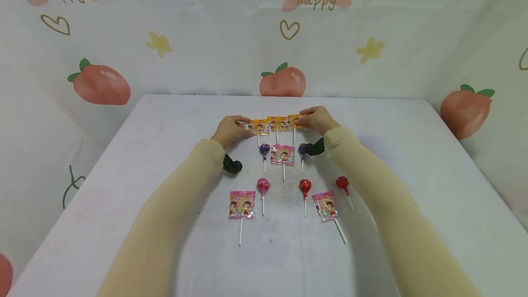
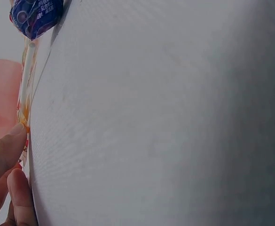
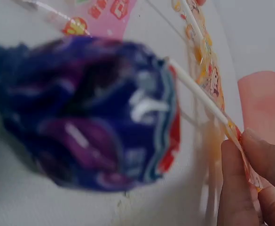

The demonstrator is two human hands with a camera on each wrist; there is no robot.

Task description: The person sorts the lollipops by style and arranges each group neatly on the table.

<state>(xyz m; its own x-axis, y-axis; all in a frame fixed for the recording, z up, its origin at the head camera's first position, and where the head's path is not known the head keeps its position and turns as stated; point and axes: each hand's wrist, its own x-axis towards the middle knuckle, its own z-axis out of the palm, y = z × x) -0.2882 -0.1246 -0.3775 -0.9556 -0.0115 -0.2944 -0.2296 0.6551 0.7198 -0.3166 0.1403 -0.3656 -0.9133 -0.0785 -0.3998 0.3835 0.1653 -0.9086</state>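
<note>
Three flat lollipops in orange wrappers stand in a row at the far part of the table. My left hand (image 1: 232, 129) pinches the outer edge of the left orange lollipop (image 1: 260, 126) between thumb and fingers. At the other end, my right hand (image 1: 319, 120) grips the wrapper of the right orange lollipop (image 1: 292, 121); thumb and finger squeeze that wrapper (image 3: 243, 153) in the right wrist view. Between them is the middle orange lollipop (image 1: 277, 123), untouched by either hand. Its neighbours' white sticks point toward me. A round blue-purple lollipop (image 3: 90, 113) looms close in the right wrist view.
Nearer lie a pink-wrapped flat lollipop (image 1: 283, 155) between two blue-purple round ones (image 1: 264, 150). Closer still are a pink round lollipop (image 1: 263, 185), two red round ones (image 1: 305, 186) and two pink flat packets (image 1: 242, 205). Printed cloth hangs behind the white table (image 1: 165, 118).
</note>
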